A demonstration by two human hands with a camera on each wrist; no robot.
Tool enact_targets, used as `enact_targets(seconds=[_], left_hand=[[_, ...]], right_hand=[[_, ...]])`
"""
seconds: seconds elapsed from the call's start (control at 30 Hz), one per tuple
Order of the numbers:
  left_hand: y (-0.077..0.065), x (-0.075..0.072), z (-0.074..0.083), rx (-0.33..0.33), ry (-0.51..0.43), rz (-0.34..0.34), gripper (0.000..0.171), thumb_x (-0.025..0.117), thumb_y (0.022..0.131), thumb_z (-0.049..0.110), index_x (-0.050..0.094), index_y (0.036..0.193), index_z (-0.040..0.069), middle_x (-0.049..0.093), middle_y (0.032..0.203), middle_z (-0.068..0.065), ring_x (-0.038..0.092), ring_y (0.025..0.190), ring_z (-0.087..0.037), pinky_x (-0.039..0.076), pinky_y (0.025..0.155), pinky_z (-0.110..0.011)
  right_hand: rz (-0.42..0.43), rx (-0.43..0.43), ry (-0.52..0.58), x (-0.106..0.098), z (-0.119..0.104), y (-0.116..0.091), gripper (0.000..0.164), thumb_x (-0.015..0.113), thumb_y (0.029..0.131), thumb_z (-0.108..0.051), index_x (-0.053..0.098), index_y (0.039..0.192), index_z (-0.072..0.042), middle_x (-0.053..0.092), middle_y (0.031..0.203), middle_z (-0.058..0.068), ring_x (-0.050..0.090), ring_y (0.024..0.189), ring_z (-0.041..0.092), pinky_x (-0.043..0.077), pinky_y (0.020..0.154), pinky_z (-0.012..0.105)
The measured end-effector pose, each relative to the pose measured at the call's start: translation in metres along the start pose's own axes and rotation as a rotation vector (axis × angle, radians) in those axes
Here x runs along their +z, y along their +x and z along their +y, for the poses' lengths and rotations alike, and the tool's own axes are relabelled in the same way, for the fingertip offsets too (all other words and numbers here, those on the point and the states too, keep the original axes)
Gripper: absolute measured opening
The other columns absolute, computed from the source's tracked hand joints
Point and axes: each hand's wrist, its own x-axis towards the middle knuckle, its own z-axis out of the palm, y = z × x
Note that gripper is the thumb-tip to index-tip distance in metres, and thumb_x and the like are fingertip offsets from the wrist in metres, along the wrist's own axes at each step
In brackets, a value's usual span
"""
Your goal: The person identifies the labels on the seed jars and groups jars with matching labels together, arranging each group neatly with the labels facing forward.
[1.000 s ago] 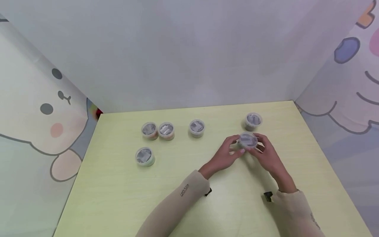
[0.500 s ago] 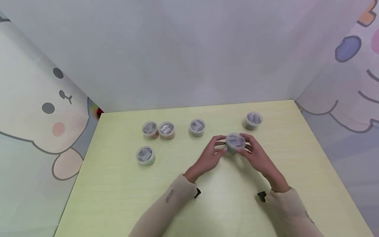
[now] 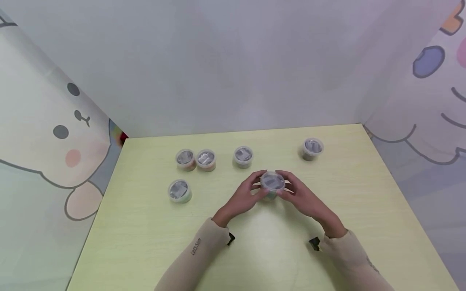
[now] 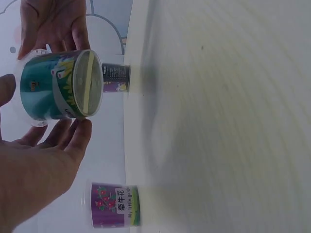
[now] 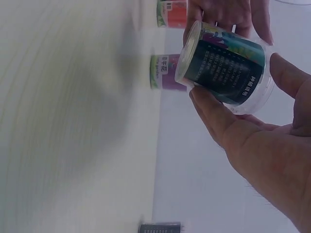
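Note:
Both hands hold one round plastic cup (image 3: 272, 181) with a clear lid and a silvery packet under it. A teal printed label wraps the cup (image 4: 53, 90) in the left wrist view; small pale writing covers the side of the cup (image 5: 226, 70) facing the right wrist camera. My left hand (image 3: 245, 197) grips its left side, thumb toward me. From the right, my right hand (image 3: 301, 198) grips it the same way. The wrist views show a gap between the cup's base and the table (image 4: 218, 116).
Several similar lidded cups stand on the table: a pair touching or nearly so, cup (image 3: 186, 159) and cup (image 3: 206, 160), a green-tinted cup (image 3: 179, 191) nearer at left, a purple-labelled cup (image 4: 114, 206) at back middle (image 3: 243, 157), and a dark cup (image 3: 312, 148) at back right.
Both hands have carried the cup leftward and a little nearer, from beside the back-right cup to the middle of the table. The standing cups have stayed in place.

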Motion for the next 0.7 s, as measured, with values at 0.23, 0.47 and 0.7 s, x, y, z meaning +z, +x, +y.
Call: enact_targets(seconds=[0.23, 0.47, 0.7], left_hand=[[-0.011, -0.008, -0.001, 0.021, -0.006, 0.030, 0.059, 0.063, 0.107, 0.012, 0.037, 0.160, 0.002, 0.052, 0.154, -0.020, 0.052, 0.142, -0.035, 0.045, 0.118, -0.046], [-0.022, -0.008, 0.003, 0.008, -0.016, 0.194, 0.055, 0.068, 0.105, 0.012, 0.044, 0.153, 0.001, 0.057, 0.148, -0.019, 0.056, 0.136, -0.035, 0.048, 0.113, -0.052], [-0.028, -0.004, 0.004, -0.010, -0.022, 0.303, 0.053, 0.072, 0.102, 0.015, 0.046, 0.146, 0.001, 0.056, 0.144, -0.019, 0.058, 0.129, -0.036, 0.050, 0.109, -0.053]], right_hand=[[-0.020, -0.031, -0.002, 0.010, -0.005, 0.005, 0.062, 0.061, 0.109, -0.014, 0.030, 0.162, -0.003, 0.039, 0.159, 0.026, 0.045, 0.144, 0.049, 0.052, 0.106, 0.029], [0.073, -0.045, 0.027, 0.029, -0.006, 0.011, 0.060, 0.064, 0.107, -0.011, 0.035, 0.159, -0.001, 0.047, 0.153, 0.026, 0.050, 0.140, 0.047, 0.054, 0.105, 0.033], [0.155, -0.050, 0.040, 0.046, -0.008, 0.019, 0.054, 0.064, 0.106, -0.008, 0.041, 0.154, 0.003, 0.052, 0.147, 0.025, 0.054, 0.135, 0.041, 0.053, 0.103, 0.028]])
